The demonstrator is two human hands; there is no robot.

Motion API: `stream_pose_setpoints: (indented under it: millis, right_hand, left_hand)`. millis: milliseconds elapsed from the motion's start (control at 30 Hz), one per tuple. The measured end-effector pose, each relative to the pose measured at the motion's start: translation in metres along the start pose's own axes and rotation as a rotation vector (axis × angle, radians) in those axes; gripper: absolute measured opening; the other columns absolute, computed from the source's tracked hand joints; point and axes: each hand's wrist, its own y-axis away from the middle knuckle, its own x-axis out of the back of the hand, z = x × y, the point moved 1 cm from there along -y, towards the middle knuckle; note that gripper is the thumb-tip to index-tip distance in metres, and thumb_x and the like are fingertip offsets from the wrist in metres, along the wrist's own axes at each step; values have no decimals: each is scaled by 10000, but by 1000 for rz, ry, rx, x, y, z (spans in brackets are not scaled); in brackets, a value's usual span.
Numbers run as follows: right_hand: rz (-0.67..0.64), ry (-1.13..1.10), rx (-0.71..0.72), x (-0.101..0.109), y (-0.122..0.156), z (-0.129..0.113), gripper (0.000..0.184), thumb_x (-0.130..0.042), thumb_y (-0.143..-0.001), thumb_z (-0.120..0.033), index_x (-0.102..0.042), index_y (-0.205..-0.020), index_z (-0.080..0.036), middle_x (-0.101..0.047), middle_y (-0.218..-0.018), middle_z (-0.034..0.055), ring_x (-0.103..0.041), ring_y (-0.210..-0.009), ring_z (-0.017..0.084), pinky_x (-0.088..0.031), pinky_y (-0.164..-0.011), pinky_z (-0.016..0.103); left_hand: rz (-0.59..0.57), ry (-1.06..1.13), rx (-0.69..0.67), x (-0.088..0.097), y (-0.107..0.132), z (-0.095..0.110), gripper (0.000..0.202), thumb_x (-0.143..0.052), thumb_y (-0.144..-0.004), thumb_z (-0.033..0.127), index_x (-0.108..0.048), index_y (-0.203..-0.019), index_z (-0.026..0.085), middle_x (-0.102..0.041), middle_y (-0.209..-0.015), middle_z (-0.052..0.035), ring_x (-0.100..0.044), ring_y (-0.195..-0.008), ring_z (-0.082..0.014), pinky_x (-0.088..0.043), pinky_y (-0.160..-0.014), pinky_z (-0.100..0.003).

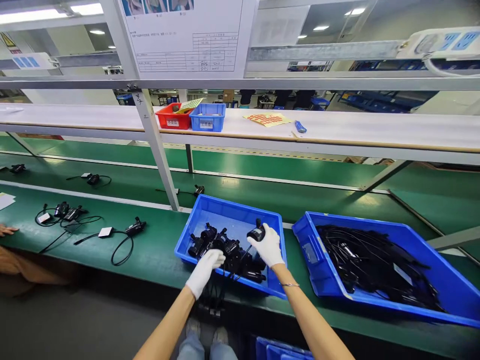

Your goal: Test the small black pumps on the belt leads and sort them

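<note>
My right hand point(269, 246), in a white glove, is closed on a black cabled part point(256, 233) with a short knob on top. It holds the part above the right side of a shallow blue bin point(234, 207). Below it, a pile of similar black parts point(228, 247) lies in the bin. Over the bin's near rim, my gloved left hand point(208, 267) has its fingers pressed together beside the pile. What they hold, if anything, is hidden. Black cables point(213, 295) hang over the near rim beneath my hands.
A larger blue bin point(317, 257) at right holds black cables point(375, 265). Several cabled parts point(135, 226) lie on the green bench to the left. Another person's hand point(7, 230) shows at far left. Red point(173, 120) and blue point(207, 120) boxes stand on the shelf.
</note>
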Motion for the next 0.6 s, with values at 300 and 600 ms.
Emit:
stream_pose_setpoints:
  millis: [300, 600]
  right_hand:
    - [20, -51, 210, 31, 46, -16, 955, -783, -840, -512, -333, -1590, -129, -437, -1552, 213, -427, -1432, 376, -393, -1183, 530]
    - [-409, 190, 28, -25, 2, -15, 383, -672, -1015, -384, -630, -1328, -168, -645, -1341, 107, -665, -1157, 259, -572, -985, 484]
  left_hand:
    - [40, 21, -41, -6, 5, 25, 525, -731, -826, 574, -720, -1090, 120, -775, -1151, -212, -740, -1099, -334, -503, -1079, -516]
    - [505, 74, 148, 156, 124, -3, 426, -728, -784, 517, -707, -1008, 154, -783, -1093, -188, -736, -1123, -370, -475, -1139, -566]
